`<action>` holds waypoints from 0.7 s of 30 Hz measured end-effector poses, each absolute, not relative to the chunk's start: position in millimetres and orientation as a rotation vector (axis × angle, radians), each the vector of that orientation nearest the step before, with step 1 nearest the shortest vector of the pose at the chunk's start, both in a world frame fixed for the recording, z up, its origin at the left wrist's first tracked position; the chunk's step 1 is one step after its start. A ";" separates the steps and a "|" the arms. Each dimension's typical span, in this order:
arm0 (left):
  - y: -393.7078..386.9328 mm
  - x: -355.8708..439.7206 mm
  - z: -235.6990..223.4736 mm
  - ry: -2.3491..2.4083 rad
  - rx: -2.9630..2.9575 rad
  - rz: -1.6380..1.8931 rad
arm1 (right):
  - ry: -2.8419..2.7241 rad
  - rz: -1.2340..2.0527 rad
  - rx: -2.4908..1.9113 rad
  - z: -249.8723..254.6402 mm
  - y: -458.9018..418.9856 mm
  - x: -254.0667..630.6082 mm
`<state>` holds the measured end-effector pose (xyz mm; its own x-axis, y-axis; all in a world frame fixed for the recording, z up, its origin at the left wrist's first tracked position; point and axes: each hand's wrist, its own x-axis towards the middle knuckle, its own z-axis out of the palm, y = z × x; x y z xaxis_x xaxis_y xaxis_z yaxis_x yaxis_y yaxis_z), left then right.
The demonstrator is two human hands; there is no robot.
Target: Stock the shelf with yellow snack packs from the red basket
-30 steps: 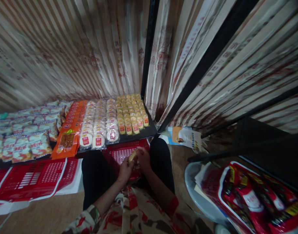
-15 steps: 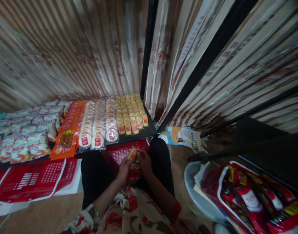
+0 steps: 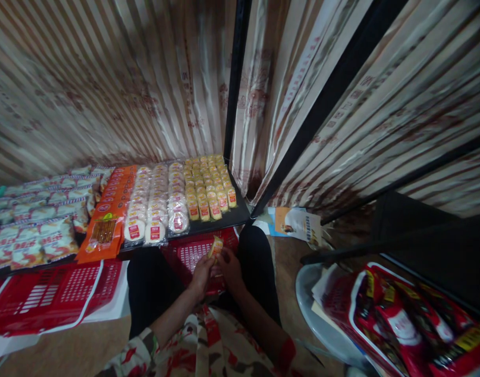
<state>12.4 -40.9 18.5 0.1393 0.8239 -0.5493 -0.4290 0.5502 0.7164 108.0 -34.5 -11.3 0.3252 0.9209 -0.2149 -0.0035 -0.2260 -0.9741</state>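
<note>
My left hand (image 3: 201,276) is closed round the lower end of a small yellow wrapped snack (image 3: 215,246), held upright above my lap. My right hand (image 3: 229,268) is closed at the snack's right side, its fingertips pinching the wrapper. Beneath both hands sits a red plastic basket (image 3: 191,255) between my knees; what lies under my palms is hidden. Just beyond, rows of similar yellow wrapped snacks (image 3: 208,193) stand on a black shelf (image 3: 240,213). Left of them are rows of round white wrapped cakes (image 3: 155,232).
Orange snack packs (image 3: 102,230) and white bags (image 3: 59,241) fill the shelf's left part. Below stands another red basket (image 3: 67,293). At right, a basket of red packets (image 3: 405,324) rests over a pale stool (image 3: 308,293). Black posts (image 3: 326,115) and a striped curtain (image 3: 165,78) close off the back.
My right hand has moved left and up, so its fingers now meet the snack in my left hand. The view has shifted slightly.
</note>
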 end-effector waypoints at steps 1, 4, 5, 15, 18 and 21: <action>-40.0 12.9 18.8 1.112 0.455 0.937 | -0.842 1.108 -1.524 -10.1 -34.5 108.6; -35.7 15.6 21.1 1.189 0.522 0.885 | -0.773 1.088 -1.531 -4.0 -33.6 111.0; -33.9 17.3 22.3 1.203 0.549 0.878 | -0.761 1.078 -1.533 -1.3 -33.1 111.9; -18.0 40.9 25.3 1.342 0.790 1.041 | -0.709 1.087 -1.389 14.9 -21.1 121.5; -10.4 45.3 27.3 1.379 0.893 1.069 | -0.730 1.001 -1.384 15.4 -14.6 128.2; -3.7 50.0 31.1 1.440 0.962 1.108 | -0.755 0.953 -1.376 19.9 -7.9 136.1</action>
<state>50.0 -3.7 31.1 -0.1455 0.9573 -0.2498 0.0036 0.2530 0.9675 136.1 -7.9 19.9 0.4468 0.8897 -0.0940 -0.1119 -0.0486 -0.9925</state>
